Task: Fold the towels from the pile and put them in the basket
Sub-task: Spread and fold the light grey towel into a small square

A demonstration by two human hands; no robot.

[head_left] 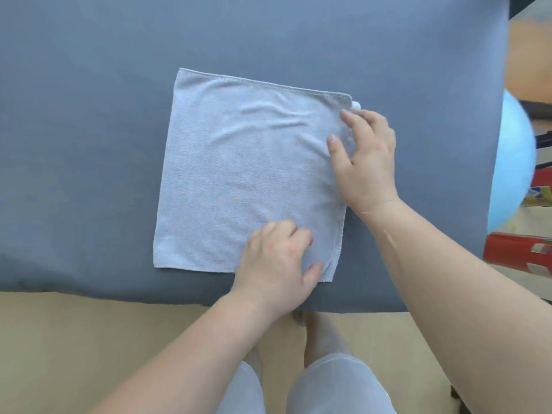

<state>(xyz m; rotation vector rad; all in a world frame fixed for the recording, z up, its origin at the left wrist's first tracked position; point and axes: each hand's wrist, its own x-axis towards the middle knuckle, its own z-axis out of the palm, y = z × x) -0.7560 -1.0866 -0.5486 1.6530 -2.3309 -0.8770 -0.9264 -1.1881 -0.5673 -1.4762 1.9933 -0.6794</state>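
A light grey-blue towel (236, 171) lies spread flat as a square on the dark grey table cover (89, 115). My left hand (276, 264) rests on the towel's near right corner, fingers bent with their tips pressing the cloth. My right hand (366, 161) lies on the towel's right edge near the far corner, fingers spread and touching the fabric. A small white tag (356, 105) sticks out at the far right corner. No pile and no basket are in view.
The table's near edge runs just below the towel, with tan floor (74, 339) and my legs beneath it. Past the table's right edge are a light blue ball (512, 162) and a red box (516, 252).
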